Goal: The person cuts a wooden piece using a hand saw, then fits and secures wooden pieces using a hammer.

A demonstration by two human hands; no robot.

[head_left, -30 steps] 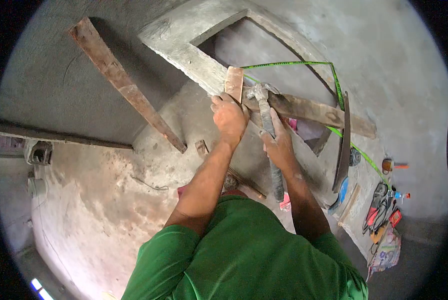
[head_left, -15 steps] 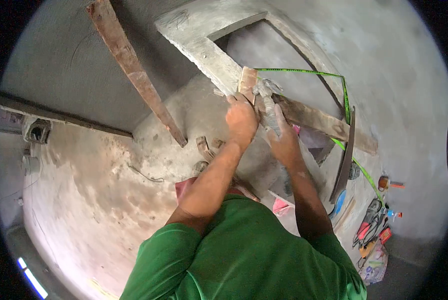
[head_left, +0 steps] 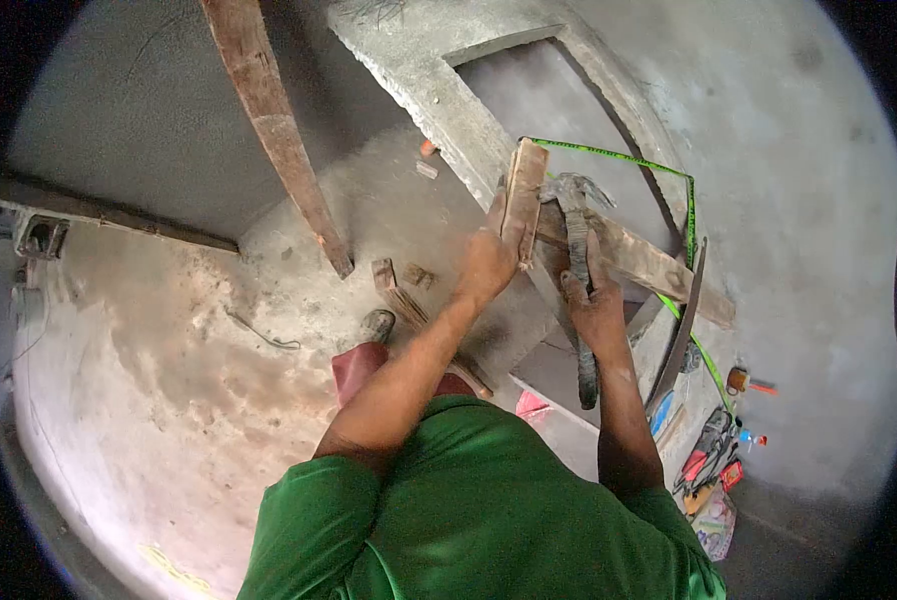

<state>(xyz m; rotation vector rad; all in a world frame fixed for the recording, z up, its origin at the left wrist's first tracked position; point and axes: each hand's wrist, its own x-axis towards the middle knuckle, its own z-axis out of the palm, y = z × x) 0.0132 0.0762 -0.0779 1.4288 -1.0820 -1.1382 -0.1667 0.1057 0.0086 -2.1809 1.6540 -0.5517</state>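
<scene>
My left hand point(head_left: 489, 262) is closed around a short wooden piece point(head_left: 524, 195), its upper end standing out beyond the fingers. In my right hand point(head_left: 597, 300) is a hammer point(head_left: 577, 235), gripped along its dark wrapped handle, head up and close to the wooden piece. Behind both lies a longer plank point(head_left: 649, 262), crossing the opening of a concrete slab point(head_left: 454, 110). A green measuring tape point(head_left: 619, 156) runs bent from the top of the short piece over the opening and under the plank. A handsaw point(head_left: 681, 345) rests across the plank's right part.
A long board point(head_left: 281, 135) leans at upper left. Wood offcuts point(head_left: 399, 292) and a bent wire point(head_left: 259, 328) lie on the floor point(head_left: 179, 370). At the right are a cable bundle point(head_left: 711, 450), a small bottle point(head_left: 752, 437) and a plastic bag point(head_left: 714, 525).
The short piece has come away from the slab's edge and is now lifted in my left hand. The hammer has shifted right with my right hand. The view has moved; a shoe now shows.
</scene>
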